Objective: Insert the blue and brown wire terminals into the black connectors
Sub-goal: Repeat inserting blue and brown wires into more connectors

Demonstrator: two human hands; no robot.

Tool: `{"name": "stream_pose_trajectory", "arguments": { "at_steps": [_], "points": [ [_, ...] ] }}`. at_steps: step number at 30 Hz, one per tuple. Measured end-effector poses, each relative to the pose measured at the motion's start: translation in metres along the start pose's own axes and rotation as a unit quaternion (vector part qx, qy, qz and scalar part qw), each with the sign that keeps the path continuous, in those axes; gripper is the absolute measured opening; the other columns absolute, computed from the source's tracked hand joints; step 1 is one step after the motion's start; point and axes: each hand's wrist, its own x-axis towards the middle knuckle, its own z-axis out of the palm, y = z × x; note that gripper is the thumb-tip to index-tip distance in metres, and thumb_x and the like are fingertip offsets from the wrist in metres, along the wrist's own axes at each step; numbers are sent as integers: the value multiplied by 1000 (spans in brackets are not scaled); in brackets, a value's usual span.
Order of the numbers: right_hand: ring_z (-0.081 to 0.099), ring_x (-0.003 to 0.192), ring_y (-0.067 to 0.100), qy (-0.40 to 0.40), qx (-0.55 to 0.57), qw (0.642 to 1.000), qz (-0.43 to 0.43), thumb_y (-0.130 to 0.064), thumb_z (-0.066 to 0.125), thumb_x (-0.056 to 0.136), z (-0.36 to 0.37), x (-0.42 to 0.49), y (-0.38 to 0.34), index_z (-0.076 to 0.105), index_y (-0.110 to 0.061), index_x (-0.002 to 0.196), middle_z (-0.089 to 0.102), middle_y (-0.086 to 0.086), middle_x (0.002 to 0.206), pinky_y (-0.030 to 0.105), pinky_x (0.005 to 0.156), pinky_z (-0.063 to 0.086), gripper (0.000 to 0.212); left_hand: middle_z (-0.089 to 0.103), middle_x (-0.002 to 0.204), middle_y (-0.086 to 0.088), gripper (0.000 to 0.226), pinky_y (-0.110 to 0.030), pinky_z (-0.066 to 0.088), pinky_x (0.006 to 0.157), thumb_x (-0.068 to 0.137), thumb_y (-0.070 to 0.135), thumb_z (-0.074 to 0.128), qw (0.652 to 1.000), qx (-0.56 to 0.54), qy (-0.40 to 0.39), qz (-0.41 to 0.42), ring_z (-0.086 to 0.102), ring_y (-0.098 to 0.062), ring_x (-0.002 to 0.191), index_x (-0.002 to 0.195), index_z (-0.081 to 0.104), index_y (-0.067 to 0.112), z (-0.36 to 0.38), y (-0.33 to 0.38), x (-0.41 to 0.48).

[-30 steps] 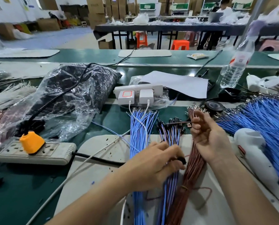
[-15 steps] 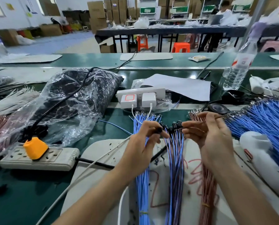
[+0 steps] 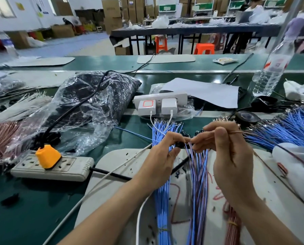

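Black connector [image 3: 180,144] is up off the table, pinched between thumb and fingertips of the left hand [image 3: 162,160], right in the middle of the scene. The right hand [image 3: 230,156] is drawn in just beside it, the two hands almost knuckle to knuckle. It pinches a single brown wire [image 3: 243,132] that runs out to the right past its thumb. The wire's tip points at the connector; whether it has gone in, the fingers hide, so I cannot tell.

Below the hands a bunch of blue and brown wires [image 3: 199,175] fans down over the white mat [image 3: 112,167]. To its left lies a tied bundle of blue wires [image 3: 162,206]. Near right, a bundle of brown wires [image 3: 233,227] peeks out from under the right forearm. Far right, a big heap of loose blue wires [image 3: 294,126] spreads across the green table [image 3: 24,209].

On the left, a grey power strip [image 3: 73,167] carries an orange plug [image 3: 48,156], with a crinkled plastic bag [image 3: 87,106] behind it. Beyond the hands sits a white power strip [image 3: 160,98] with two chargers, then a sheet of paper [image 3: 206,91], and a water bottle [image 3: 271,71] far right.
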Motion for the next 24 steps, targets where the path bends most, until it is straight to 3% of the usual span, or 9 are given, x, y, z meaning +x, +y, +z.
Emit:
{"name": "stream_pose_trajectory", "arguments": {
  "at_steps": [4, 7, 10, 15, 19, 22, 24],
  "points": [
    [68, 63, 16, -16, -25, 999, -13, -34, 36, 100, 1, -1, 2, 52, -23, 95, 70, -1, 75, 30, 62, 56, 20, 56, 105, 23, 36, -4, 35, 87, 94, -4, 47, 1000, 5, -1, 13, 52, 14, 99, 100, 46, 31, 0, 0, 1],
    [67, 63, 10, -31, -48, 998, -29, -24, 35, 99, 1, -2, 5, 52, -24, 96, 70, 0, 74, 20, 63, 54, 17, 58, 109, 15, 24, -4, 36, 88, 93, -4, 49, 999, 9, 1, 32, 53, 10, 101, 104, 52, 17, 0, -1, 0],
    [66, 64, 7, -34, -78, 995, -43, -20, 37, 99, -1, -3, 7, 53, -17, 96, 69, 2, 73, 14, 65, 51, 17, 61, 106, 7, 19, -8, 39, 88, 92, -3, 53, 998, 27, 10, 52, 57, 0, 99, 106, 57, 10, 0, -4, 0],
    [65, 65, 8, -38, -84, 995, -47, -22, 37, 99, -1, -3, 11, 55, -14, 96, 67, 3, 74, 16, 65, 52, 20, 64, 106, -5, 23, -10, 40, 85, 87, -9, 56, 996, 50, 23, 76, 58, -9, 97, 106, 62, 4, -1, -4, 2],
    [62, 72, 13, -54, -73, 996, 14, -22, 39, 101, 2, -5, 17, 65, -10, 96, 64, 3, 87, 22, 66, 50, 29, 61, 103, -7, 18, -15, 43, 85, 88, -3, 58, 993, 53, 50, 98, 59, -9, 94, 103, 66, 2, -1, -5, 2],
    [59, 97, 10, -94, -54, 990, 91, -26, 44, 99, 6, -5, 19, 70, -17, 107, 57, -1, 106, 15, 82, 45, 29, 59, 100, -6, 16, -16, 45, 86, 88, 1, 59, 993, 42, 55, 95, 59, -9, 93, 102, 67, 1, 1, -5, 2],
    [59, 101, 3, -123, -14, 983, 137, -27, 46, 93, 9, -7, 19, 66, -23, 113, 58, 2, 110, 12, 85, 43, 28, 60, 99, -5, 15, -18, 46, 86, 88, 3, 59, 994, 31, 43, 94, 59, -8, 91, 101, 66, 1, 2, -6, 2]
  ]
}}
